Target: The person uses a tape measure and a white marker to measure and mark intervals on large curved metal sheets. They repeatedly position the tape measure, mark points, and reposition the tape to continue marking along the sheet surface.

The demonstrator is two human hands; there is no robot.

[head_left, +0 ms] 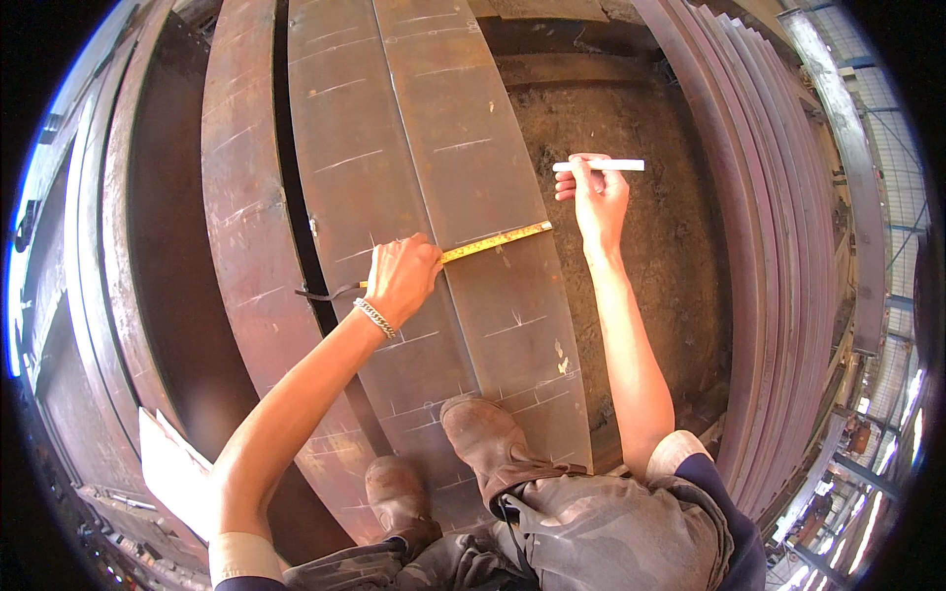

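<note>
My left hand (402, 276) is closed around a tape measure, pressing it down on a steel beam (448, 103). The yellow tape blade (496, 241) runs out to the right across the beam face and ends near its right edge. A dark strap trails from the left side of this hand. My right hand (598, 197) is raised over the dark gap right of the beam, pinching a white chalk stick (616, 165) that points right. Short white chalk lines and cross marks are spread along the beam's surface.
Both my boots (485, 433) stand on the steel. Another brown beam (241, 197) lies to the left beyond a narrow slot. Several stacked steel sections (744, 197) rise on the right past the recess (631, 325). A white sheet (175, 471) sits at lower left.
</note>
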